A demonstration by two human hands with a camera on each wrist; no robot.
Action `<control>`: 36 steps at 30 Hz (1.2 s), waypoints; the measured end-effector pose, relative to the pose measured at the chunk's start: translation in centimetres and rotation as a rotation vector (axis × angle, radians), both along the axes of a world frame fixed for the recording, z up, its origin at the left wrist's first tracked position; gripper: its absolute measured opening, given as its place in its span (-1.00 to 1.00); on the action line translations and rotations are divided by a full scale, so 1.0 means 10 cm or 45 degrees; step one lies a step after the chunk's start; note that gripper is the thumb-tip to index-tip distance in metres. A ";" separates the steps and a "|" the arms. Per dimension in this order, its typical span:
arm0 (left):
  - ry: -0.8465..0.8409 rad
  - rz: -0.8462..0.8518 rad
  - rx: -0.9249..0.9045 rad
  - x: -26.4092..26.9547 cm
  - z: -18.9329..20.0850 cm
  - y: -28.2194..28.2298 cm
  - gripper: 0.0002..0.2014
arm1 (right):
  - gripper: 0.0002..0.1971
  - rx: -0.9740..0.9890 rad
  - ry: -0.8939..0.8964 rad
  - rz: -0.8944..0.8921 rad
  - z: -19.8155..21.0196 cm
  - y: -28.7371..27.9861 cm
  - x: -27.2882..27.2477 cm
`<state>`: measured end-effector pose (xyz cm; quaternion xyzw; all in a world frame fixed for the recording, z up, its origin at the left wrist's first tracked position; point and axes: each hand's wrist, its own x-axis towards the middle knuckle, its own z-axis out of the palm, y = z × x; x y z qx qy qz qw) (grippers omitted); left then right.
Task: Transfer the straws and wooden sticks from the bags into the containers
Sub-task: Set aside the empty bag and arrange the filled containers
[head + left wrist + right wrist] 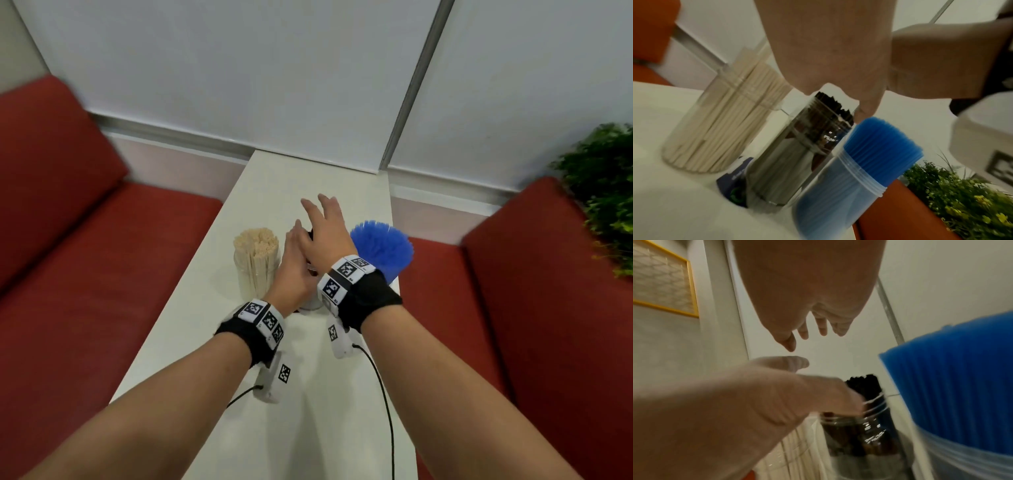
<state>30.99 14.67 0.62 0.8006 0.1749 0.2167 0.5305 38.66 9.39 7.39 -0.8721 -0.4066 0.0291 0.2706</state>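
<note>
Hovering over the middle jar (797,155), both your hands hold nothing. Your left hand (294,270) is flat and loose at the rim; your right hand (325,233) is spread wide just above it. Black straws (865,384) stand in that jar directly under your palms. Wooden sticks (257,253) fill the jar to the left of your left hand; blue straws (382,245) fan from the jar close by your right wrist. No bags are visible. Risk, as I judge it: your right wristband sits near the blue fan, so a careless pull back could tip that jar off the table (212,308) edge.
</note>
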 end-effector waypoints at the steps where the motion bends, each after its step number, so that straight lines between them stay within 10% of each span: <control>1: -0.044 -0.004 -0.109 0.03 -0.07 0.04 -0.17 | -0.45 -0.105 -0.016 -0.031 -0.06 0.10 0.02; 8: -0.061 0.157 -0.355 0.31 -0.38 0.20 -0.63 | -0.49 -0.418 -0.022 -0.259 -0.58 0.35 0.16; 27: -0.109 0.057 -0.334 0.36 -0.58 0.27 -0.08 | -0.63 0.363 -0.295 -0.095 -0.10 0.21 0.33; 32: -0.174 0.029 -0.332 0.35 -0.59 0.26 -0.29 | -0.52 -0.304 -0.202 -0.076 -0.54 0.24 0.12; 36: -0.184 0.035 -0.384 0.36 -0.65 0.27 -0.25 | -0.63 -0.357 -0.319 -0.018 -0.63 0.35 0.18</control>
